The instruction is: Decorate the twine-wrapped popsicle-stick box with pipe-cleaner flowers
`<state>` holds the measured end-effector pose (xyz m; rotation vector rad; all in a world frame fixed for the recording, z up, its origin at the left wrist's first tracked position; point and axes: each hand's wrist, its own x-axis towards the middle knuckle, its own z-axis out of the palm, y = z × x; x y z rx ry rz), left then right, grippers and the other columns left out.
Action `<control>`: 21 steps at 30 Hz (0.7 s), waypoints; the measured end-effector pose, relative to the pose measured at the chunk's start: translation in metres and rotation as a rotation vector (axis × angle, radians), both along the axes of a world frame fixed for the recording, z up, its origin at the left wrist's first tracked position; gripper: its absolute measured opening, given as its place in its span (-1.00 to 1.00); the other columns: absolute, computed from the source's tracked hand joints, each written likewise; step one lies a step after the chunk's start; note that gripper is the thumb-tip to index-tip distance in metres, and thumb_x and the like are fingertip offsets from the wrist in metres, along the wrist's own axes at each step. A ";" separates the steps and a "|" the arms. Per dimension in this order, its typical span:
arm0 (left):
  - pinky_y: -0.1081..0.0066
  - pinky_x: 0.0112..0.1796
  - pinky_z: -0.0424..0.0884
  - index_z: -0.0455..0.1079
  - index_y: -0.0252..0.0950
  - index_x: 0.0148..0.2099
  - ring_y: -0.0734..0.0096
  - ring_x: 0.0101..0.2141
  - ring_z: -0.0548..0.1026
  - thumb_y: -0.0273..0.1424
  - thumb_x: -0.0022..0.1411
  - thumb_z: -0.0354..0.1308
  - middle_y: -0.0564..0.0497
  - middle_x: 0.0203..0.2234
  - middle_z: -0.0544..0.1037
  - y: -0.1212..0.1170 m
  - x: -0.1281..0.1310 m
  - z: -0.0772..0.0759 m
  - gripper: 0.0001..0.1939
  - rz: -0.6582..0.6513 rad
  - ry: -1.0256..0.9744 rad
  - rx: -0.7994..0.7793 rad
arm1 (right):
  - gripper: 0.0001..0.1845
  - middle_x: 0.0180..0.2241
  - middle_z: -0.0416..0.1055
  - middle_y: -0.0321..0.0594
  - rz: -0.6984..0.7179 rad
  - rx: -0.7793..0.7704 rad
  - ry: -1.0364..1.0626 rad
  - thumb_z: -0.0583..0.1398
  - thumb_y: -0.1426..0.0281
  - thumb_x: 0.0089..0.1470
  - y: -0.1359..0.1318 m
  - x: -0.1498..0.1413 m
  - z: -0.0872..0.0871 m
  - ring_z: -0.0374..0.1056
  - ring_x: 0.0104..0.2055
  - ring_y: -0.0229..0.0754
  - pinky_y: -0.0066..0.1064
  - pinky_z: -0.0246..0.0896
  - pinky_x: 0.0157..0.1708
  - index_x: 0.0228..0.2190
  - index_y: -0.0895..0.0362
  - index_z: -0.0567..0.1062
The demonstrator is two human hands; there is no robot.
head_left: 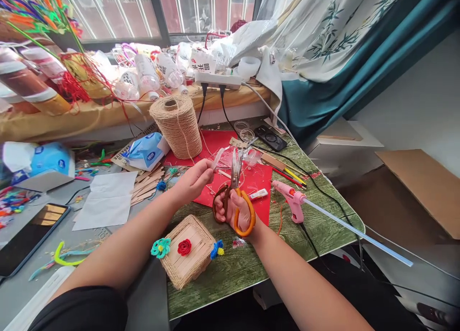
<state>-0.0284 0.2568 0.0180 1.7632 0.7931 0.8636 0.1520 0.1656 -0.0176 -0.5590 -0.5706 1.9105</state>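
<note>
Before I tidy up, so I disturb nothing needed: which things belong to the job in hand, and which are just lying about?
Likely in use:
scissors in right hand
translucent strip in left hand
decorated box
pink glue gun

Likely lying about:
phone at left
tissue packs
bottles

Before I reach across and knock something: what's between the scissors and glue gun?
In the head view, a small white tube-like item on the red sheet.

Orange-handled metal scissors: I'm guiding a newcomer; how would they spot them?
On the green wood-grain table lies a flat red sheet. Over its near edge, the bare right hand holds the scissors, the only thing there with two looped handles.
</note>
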 end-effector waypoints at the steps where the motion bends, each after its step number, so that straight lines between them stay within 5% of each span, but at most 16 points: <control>1: 0.42 -0.32 0.28 0.30 -0.25 -0.05 0.44 -0.41 0.26 -0.06 0.55 -0.01 0.11 -0.40 0.32 -0.003 0.001 0.000 -0.65 -0.005 0.065 0.049 | -0.45 -0.45 0.30 -0.33 0.035 -0.014 0.008 0.42 -0.08 -0.02 -0.002 -0.001 -0.001 0.12 -0.50 -0.30 -0.49 0.08 -0.55 -0.34 0.08 0.39; 9: 0.37 -0.20 0.38 0.31 -0.21 0.09 0.35 -0.30 0.47 -0.13 0.56 -0.07 0.03 -0.24 0.52 -0.007 0.002 0.009 -0.69 0.024 0.452 0.240 | -0.42 -0.43 0.28 -0.32 0.119 0.010 0.005 0.43 -0.12 -0.02 -0.006 -0.003 -0.003 0.10 -0.47 -0.29 -0.50 0.02 -0.55 -0.35 0.07 0.40; 21: 0.39 -0.37 0.23 0.37 -0.16 0.00 0.33 -0.43 0.49 -0.22 0.54 -0.06 0.04 -0.37 0.57 -0.007 0.004 0.007 -0.78 -0.021 0.708 0.468 | -0.39 -0.44 0.26 -0.39 -0.032 -0.010 -0.114 0.40 -0.15 0.04 -0.009 -0.006 -0.003 0.12 -0.50 -0.33 -0.51 0.04 -0.58 -0.34 0.06 0.33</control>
